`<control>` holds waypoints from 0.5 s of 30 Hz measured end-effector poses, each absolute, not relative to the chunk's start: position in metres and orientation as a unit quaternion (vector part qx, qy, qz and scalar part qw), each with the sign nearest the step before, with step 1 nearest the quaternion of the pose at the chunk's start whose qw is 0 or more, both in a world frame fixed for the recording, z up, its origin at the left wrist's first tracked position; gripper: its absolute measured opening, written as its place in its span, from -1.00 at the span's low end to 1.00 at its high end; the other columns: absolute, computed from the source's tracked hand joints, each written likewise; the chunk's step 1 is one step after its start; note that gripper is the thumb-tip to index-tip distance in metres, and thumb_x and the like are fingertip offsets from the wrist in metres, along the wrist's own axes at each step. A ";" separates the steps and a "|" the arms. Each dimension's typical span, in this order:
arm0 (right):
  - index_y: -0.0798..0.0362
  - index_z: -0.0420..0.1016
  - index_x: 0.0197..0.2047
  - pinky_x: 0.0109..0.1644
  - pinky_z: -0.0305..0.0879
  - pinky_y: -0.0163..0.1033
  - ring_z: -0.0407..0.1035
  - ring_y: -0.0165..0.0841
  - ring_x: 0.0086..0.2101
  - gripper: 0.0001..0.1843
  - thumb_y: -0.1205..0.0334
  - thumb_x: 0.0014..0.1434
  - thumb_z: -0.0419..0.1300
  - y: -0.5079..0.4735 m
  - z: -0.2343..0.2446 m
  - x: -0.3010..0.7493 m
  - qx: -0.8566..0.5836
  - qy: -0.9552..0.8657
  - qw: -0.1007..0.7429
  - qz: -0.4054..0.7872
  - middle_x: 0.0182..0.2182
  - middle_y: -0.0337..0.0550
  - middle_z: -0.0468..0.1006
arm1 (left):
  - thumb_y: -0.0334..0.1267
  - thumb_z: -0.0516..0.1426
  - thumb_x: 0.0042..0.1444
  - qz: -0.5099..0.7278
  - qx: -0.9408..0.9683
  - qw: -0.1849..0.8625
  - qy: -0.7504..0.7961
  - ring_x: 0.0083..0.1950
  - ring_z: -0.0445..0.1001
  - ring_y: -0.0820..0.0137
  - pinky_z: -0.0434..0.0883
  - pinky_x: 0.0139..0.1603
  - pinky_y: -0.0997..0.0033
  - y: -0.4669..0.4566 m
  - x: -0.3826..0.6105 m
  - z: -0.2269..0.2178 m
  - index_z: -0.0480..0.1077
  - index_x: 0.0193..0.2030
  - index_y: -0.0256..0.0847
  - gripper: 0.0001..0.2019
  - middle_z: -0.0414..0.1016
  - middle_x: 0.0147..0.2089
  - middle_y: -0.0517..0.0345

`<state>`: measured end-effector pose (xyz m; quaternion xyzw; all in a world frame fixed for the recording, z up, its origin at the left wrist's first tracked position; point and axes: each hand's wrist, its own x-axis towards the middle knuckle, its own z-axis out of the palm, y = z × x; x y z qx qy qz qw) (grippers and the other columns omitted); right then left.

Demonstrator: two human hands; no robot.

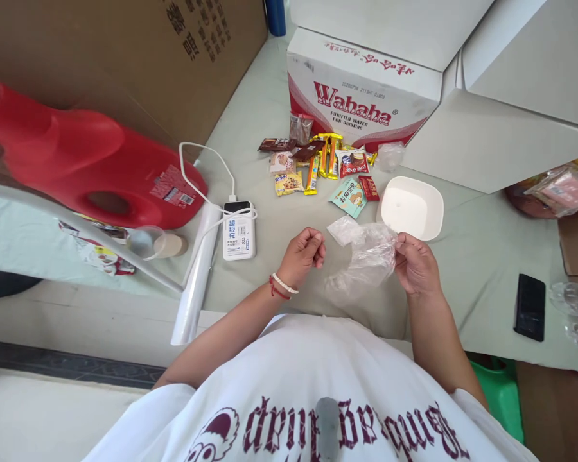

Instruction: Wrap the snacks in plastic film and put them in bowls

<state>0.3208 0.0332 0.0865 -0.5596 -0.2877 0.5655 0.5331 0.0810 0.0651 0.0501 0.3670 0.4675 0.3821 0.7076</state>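
Note:
My right hand (417,264) pinches the edge of a crumpled clear plastic bag (372,253), which hangs to the left over the table. A little apart from the bag's left side, my left hand (304,255) is closed with thumb against curled fingers; whatever it may hold is hidden. Just beyond the right hand stands a white square bowl (411,208). Packaged snacks lie ahead of both hands, among them a teal packet (348,197), a small red packet (368,188), a yellow cookie packet (289,183) and several yellow bars (328,156).
A Wahaba carton (361,96) backs the snacks, with white boxes (491,128) to its right. At left are a power bank (239,234) with a white cable, a plastic roll (195,276) and a red jug (77,160). A black phone (530,307) lies far right.

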 end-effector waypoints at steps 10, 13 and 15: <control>0.01 0.54 -0.33 -0.30 0.39 -0.28 0.45 -0.41 -0.37 -0.85 0.26 0.28 0.17 0.019 0.088 0.283 -0.599 -0.564 0.470 0.320 -0.21 -0.14 0.61 | 0.06 0.25 0.19 0.411 0.544 0.535 0.500 -0.25 0.37 0.41 0.35 -0.18 0.37 0.052 0.097 0.076 0.47 -0.29 -0.18 -0.68 0.45 -0.25 0.14; 0.00 0.52 -0.30 -0.21 0.44 -0.26 0.50 -0.36 -0.27 -0.87 0.28 0.28 0.18 0.017 0.091 0.270 -0.570 -0.648 0.442 0.244 -0.18 -0.10 0.62 | 0.06 0.29 0.15 0.383 0.503 0.644 0.430 -0.20 0.43 0.39 0.38 -0.10 0.36 0.052 0.102 0.074 0.51 -0.25 -0.20 -0.68 0.51 -0.22 0.13; -0.03 0.52 -0.30 -0.15 0.45 -0.22 0.52 -0.33 -0.24 -0.89 0.28 0.27 0.19 0.015 0.092 0.264 -0.558 -0.674 0.428 0.224 -0.17 -0.10 0.63 | 0.04 0.36 0.04 0.395 0.451 0.678 0.426 -0.22 0.42 0.42 0.38 -0.11 0.37 0.053 0.103 0.067 0.51 -0.28 -0.21 -0.66 0.50 -0.26 0.17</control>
